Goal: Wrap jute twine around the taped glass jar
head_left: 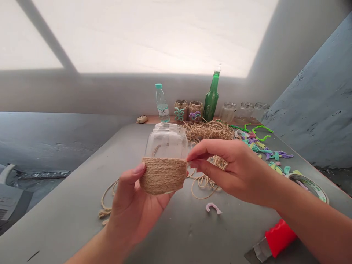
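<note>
along the far edge of the bench point(68, 227) stand, left to right, a plastic water bottle point(162, 103), two twine-wrapped jars point(188, 110), a glass bottle point(211, 98) and three glass jars point(242, 112). a twine heap point(207, 131) lies nearer them, pipe cleaners point(264, 150) to its right, a tape roll point(308, 187) nearer right, a utility knife point(279, 237) nearest. a half-wrapped jar point(165, 157) is held above the bench between the left hand point(137, 209) and right hand point(233, 172).

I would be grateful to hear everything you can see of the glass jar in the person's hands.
The clear glass jar looks empty, with a ridged neck at the top. Tight coils of tan jute twine wrap its lower half. It is held roughly upright above a grey table, the left hand gripping it around the twine, and the right hand has its fingertips at the twine's upper edge.
</note>
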`<state>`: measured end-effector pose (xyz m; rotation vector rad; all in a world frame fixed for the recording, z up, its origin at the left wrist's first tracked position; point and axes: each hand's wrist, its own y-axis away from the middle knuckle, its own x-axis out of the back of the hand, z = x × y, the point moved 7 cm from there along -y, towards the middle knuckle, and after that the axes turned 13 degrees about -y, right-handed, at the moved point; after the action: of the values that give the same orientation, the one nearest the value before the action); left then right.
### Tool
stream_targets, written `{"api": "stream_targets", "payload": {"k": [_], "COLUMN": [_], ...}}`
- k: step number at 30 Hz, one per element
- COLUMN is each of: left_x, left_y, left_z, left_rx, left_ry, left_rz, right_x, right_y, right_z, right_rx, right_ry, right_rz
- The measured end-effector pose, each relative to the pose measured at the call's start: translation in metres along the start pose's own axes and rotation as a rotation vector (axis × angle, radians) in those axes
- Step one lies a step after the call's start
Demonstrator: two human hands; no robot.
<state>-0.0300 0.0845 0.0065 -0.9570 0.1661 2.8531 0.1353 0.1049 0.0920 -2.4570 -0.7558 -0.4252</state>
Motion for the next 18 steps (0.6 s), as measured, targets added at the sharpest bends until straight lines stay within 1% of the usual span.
{"api": "stream_targets", "payload": {"k": [4,8,11,15,18], "left_x": [-0.0006,0.0032,0.0007,-0.0043,-0.0052], "left_y": [0.0011,-0.0007,-0.0024,-0.0016,0.0005], "left_z": [-0.0033,-0.0064,-0.0065,-0.0045,-0.0040], "left_rx": [0.031,-0.018,-0.023,0.021,0.054], "left_ry": [0.015,-0.035,-0.042,-0.001,0.039], "left_rz": [-0.042,-0.017,-0.036,-0.084,-0.114], "right_x": [0.0007,0.0005,-0.0015,-0.0023,-0.0005], "right_y": [-0.0001,0.0007,0.0018,0.0032,0.0042], "right_z": [-0.0026,-0.0043,-0.0056,-0.0069,-0.0094], "right_rx": [0.027,0.039,0.050,0.080,0.152], "right_ry": [0.014,0.035,0.015,-0.024,-0.002], "right_rz": [0.019,0.043,0.035,0.029,0.043]}}
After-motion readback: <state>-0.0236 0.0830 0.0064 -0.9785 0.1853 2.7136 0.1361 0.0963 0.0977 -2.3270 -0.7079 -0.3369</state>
